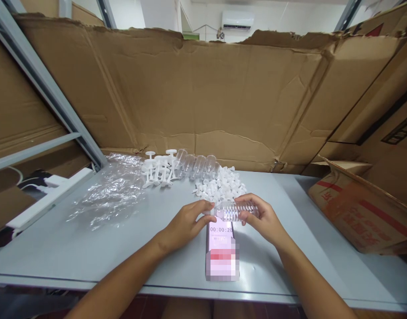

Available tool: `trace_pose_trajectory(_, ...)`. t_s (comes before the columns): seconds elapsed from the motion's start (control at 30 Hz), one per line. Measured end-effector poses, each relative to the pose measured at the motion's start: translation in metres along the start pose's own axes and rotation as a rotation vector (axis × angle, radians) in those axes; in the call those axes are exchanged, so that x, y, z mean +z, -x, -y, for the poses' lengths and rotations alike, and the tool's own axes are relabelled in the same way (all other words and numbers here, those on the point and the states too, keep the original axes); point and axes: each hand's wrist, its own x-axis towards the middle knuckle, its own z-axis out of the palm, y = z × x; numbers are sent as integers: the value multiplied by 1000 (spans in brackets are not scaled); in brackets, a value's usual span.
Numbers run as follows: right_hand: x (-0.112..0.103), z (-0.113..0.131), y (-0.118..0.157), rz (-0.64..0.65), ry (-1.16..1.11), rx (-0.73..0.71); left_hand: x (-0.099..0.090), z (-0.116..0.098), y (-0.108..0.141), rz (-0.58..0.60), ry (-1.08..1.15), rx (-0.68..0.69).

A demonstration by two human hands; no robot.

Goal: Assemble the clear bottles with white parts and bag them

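Behind the work we see a white wall [273,15] with an air conditioner [237,20] on it, partly screened by tall, ragged-edged cardboard [203,102]. Below spreads a grey metal table [256,274], smooth and lightly shiny, with a slanting grey post [53,79] at its left. A printed box [363,217] stands open along the right side, well apart from our hands. Crumpled clear film [113,190] covers much of the far left, near a white power strip [53,199] along the edge.

Our left hand [189,223] pinches a white cap at one end of a clear ribbed bottle [229,212]; our right hand [265,221] wraps the bottle's body. It lies sideways over the top of a phone [221,241] reading 00:00:20, whose lower part is pixelated. Against the cardboard sit more clear bottles [199,166], beside white stems [158,170] with flat ends. Just beyond our hands, small white pieces [220,184] lie heaped.
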Motion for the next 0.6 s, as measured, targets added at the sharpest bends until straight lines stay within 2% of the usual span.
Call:
trace_pose_trajectory(0.1, 2, 0, -1, 11, -107, 63, 0, 4, -1, -76, -140, 278)
trace_pose_trajectory(0.17, 3, 1, -2, 31, -175, 119, -1, 6, -1, -85, -202, 414)
trace_pose_trajectory(0.23, 4, 1, -2, 66, -237, 181, -2, 8, -1, -59, -236, 485)
trace_pose_trajectory(0.3, 4, 2, -1, 106, -286, 221, -1, 8, 1, -36, -227, 496)
trace_pose_trajectory(0.37, 5, 3, -1, 118, -305, 220, 0, 7, 2, -49, -153, 404)
trace_pose_trajectory(0.43, 5, 4, 0, 72, -252, 178, 2, 4, 2, -73, 14, 183)
trace_pose_trajectory(0.53, 4, 6, 0, -58, -41, 71, 5, 0, -3, -33, 449, -208)
trace_pose_trajectory(0.6, 3, 5, 2, -121, 135, -37, 8, 0, -7, 37, 763, -379)
